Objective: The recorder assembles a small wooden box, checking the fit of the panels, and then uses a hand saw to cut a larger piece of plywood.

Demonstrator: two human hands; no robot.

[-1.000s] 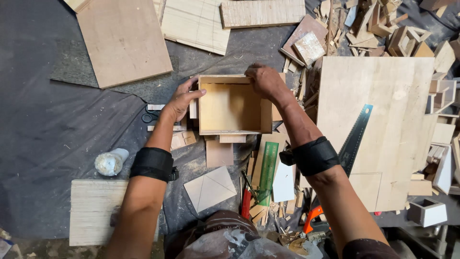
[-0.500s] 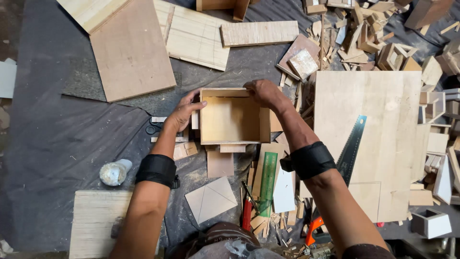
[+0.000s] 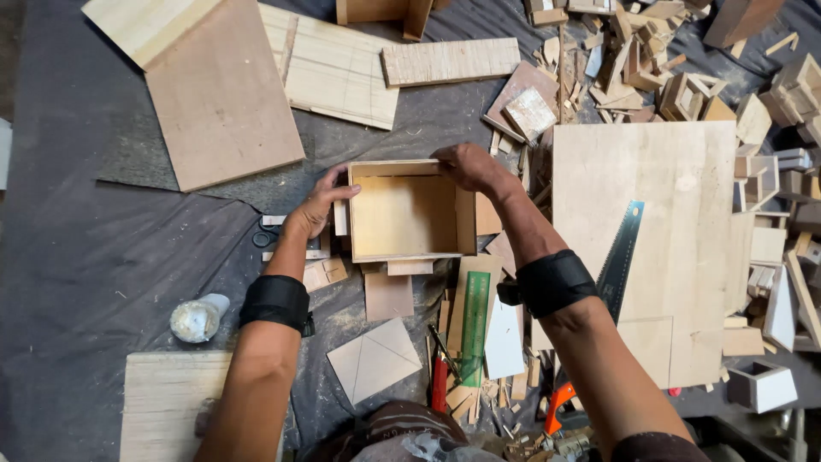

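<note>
An open-topped plywood box (image 3: 406, 214) rests on a dark sheet in the middle of the head view. My left hand (image 3: 318, 205) presses against the box's left wall, fingers curled on its upper left corner. My right hand (image 3: 466, 167) grips the far right corner of the box from above. Both wrists wear black bands. Small wood offcuts (image 3: 389, 291) lie just below the box.
A large plywood board (image 3: 650, 214) with a hand saw (image 3: 620, 261) lies to the right. A green ruler (image 3: 475, 316), a white glue bottle (image 3: 198, 318), plywood sheets (image 3: 222, 94) at upper left and a pile of scraps (image 3: 650, 60) at upper right surround the box.
The view has drifted so the box and hands sit slightly lower in the frame. Both hands keep their hold on the box's sides.
</note>
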